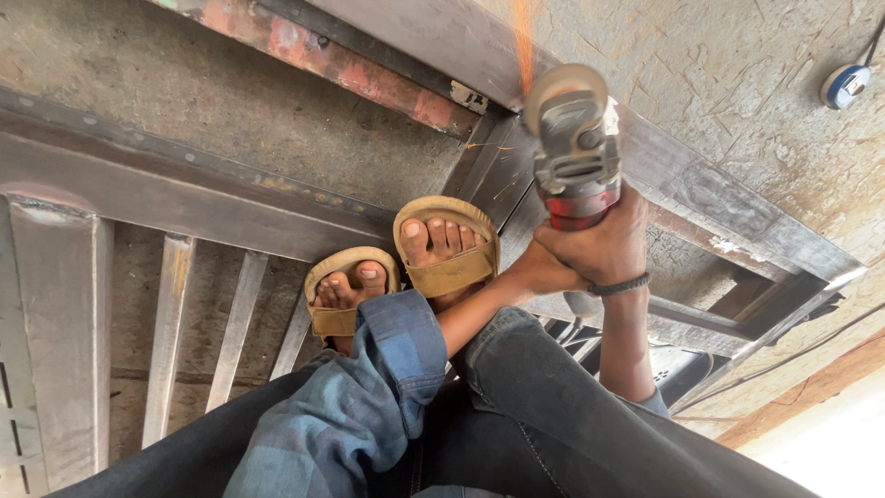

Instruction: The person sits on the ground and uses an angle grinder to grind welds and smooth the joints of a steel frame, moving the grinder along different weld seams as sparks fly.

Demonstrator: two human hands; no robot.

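Both my hands grip a grey and red angle grinder (pixel 573 148) held out in front of me. My right hand (pixel 604 247), with a dark band at the wrist, wraps the grinder's body from the right. Partly hidden behind it, my left hand (pixel 544 267) holds the grinder from below; its arm wears a rolled blue plaid sleeve. The disc (pixel 559 85) meets the edge of a grey steel frame bar (pixel 701 189). Orange sparks (pixel 525 37) shoot up from the contact point.
My feet in tan sandals (pixel 447 249) rest on the welded steel frame. Several flat steel slats (pixel 171 323) run at the left, and a rusty red bar (pixel 350 69) crosses the top. A blue and white round object (pixel 846 85) with a cable lies on the concrete floor.
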